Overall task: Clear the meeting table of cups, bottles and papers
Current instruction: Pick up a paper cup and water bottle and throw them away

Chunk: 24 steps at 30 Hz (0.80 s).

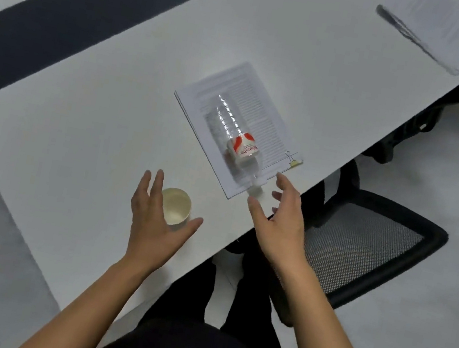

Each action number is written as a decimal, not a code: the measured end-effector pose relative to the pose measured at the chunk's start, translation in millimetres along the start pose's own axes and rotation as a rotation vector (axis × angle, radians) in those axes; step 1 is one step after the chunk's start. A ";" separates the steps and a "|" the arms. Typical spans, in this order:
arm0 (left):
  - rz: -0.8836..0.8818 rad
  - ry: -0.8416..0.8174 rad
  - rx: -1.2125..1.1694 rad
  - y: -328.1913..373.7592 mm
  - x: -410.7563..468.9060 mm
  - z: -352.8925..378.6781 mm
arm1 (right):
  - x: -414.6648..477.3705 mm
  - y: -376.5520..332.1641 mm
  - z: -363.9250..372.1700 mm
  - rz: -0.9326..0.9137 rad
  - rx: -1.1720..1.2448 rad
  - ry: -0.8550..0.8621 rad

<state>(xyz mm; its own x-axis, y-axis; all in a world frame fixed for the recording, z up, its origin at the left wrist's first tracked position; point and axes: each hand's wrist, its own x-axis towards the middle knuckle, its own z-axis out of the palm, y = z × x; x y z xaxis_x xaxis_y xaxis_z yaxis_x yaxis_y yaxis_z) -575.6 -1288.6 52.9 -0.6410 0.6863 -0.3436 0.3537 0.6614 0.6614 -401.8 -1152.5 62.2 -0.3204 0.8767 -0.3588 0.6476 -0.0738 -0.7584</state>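
Hovering spread: left hand (152,221) beside cup (175,205), right hand (277,225) at the cap of bottle (235,135), near tabletop (98,95) edge. Both likely light, crushable; grip mid-body.

Cup (176,206): cream paper, upright, near the table's (110,110) near edge.
Bottle (237,138): clear plastic, red-and-white label, lying on the papers, cap toward that edge.
Papers (264,109): printed, clipped stack, flat beside that edge.

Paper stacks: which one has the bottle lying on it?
The near stack with the binder clip, by the right hand, carries the bottle on its side. The far stack has no bottle.
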 end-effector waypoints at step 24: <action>-0.156 0.677 -0.328 111.4 -98.7 -48.5 | -22.2 -70.8 -84.8 -0.329 0.270 0.019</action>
<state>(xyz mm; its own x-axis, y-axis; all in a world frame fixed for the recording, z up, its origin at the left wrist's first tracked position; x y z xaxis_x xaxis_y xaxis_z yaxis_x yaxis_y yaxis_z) -506.0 -1297.4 192.8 -0.9817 0.1871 -0.0358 0.0722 0.5394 0.8390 -381.9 -1126.4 170.0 -0.4650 0.8829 -0.0660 0.3082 0.0915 -0.9469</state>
